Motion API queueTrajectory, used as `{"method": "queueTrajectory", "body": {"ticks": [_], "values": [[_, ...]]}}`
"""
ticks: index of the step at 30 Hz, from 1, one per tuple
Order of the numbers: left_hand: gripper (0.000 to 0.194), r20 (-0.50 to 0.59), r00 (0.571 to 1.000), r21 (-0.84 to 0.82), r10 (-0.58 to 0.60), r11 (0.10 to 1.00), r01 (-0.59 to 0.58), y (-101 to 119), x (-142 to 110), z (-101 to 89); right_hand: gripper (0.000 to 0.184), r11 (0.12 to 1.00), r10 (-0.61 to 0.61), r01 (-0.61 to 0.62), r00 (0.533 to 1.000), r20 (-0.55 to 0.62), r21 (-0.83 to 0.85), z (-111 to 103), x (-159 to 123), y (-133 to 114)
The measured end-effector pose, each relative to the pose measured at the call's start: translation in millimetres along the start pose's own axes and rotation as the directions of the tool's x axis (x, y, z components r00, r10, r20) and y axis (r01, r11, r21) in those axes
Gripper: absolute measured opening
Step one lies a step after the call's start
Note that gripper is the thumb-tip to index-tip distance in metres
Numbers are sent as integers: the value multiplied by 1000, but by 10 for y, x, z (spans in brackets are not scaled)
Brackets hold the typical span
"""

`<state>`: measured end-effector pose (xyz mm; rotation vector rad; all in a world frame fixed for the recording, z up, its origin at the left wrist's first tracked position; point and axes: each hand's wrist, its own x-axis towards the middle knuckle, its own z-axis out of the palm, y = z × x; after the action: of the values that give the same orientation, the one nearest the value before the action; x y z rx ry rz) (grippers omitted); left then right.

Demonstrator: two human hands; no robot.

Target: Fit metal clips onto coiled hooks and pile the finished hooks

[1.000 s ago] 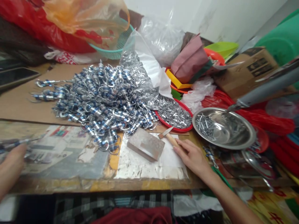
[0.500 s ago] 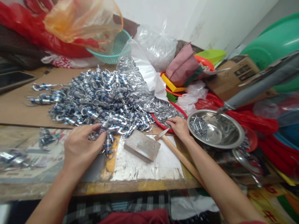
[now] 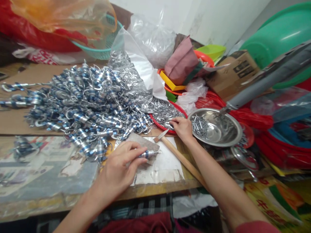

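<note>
My left hand (image 3: 121, 161) is closed round a silver expansion bolt with blue rings (image 3: 147, 154), holding it over the grey metal block (image 3: 145, 141). The bolt's small looped end points right. At the front rim of the red tray (image 3: 159, 124), my right hand (image 3: 182, 129) has its thumb and fingers pinched among small flat metal pieces (image 3: 164, 111); what is between the fingertips is too small to make out. Left of the block lies a big heap of similar hooked expansion bolts (image 3: 85, 97). A hammer with a wooden handle (image 3: 181, 158) rests beneath my right forearm.
A steel bowl (image 3: 233, 139) with nails or pins (image 3: 200, 126) stands right of my right hand. A grey tube (image 3: 257, 84) slants over it. Behind are a clear plastic bag (image 3: 153, 38), a turquoise basket (image 3: 97, 53) and a cardboard box (image 3: 233, 74). The table's front edge (image 3: 136, 191) runs near me.
My left hand has moved right from the heap to the block, bringing an expansion bolt with it. My right hand stays at the red tray. The view has shifted right.
</note>
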<state>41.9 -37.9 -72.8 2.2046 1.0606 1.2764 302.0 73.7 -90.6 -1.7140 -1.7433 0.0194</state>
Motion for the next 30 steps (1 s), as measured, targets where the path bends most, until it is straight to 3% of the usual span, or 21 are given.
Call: {"method": "queueTrajectory", "body": {"ticks": [3, 6, 10, 12, 14, 17, 24, 30], "values": [[20, -14, 1000, -18, 7, 1000, -8, 27, -24, -42, 14, 995, 32, -30, 999, -12, 94, 2, 3, -8], [18, 11, 994, -38, -106, 994, 106, 51, -25, -58, 18, 980, 70, -61, 997, -41, 187, -12, 1, -106], [28, 7, 975, -53, -221, 974, 221, 44, -14, -32, 19, 942, 87, -83, 996, 3, 325, -106, -212, -532], [34, 2, 974, -57, -228, 972, 228, 33, -10, -23, 15, 907, 23, -61, 995, 96, 417, -180, -422, -827], [38, 8, 973, -60, -231, 971, 232, 22, -11, -21, 10, 817, -119, -24, 970, 210, 577, -254, -638, -1088], [38, 2, 968, -68, -249, 966, 249, 12, -18, -24, 12, 759, -196, -6, 951, 238, 652, -331, -858, -1308], [27, -15, 941, -207, -339, 921, 329, 66, 13, -38, 13, 734, -253, 38, 942, 221, 678, -372, -892, -1309], [14, -27, 854, -370, -520, 799, 475, 110, 5, -100, 13, 694, -220, -2, 951, 215, 720, -358, -932, -1286]]}}
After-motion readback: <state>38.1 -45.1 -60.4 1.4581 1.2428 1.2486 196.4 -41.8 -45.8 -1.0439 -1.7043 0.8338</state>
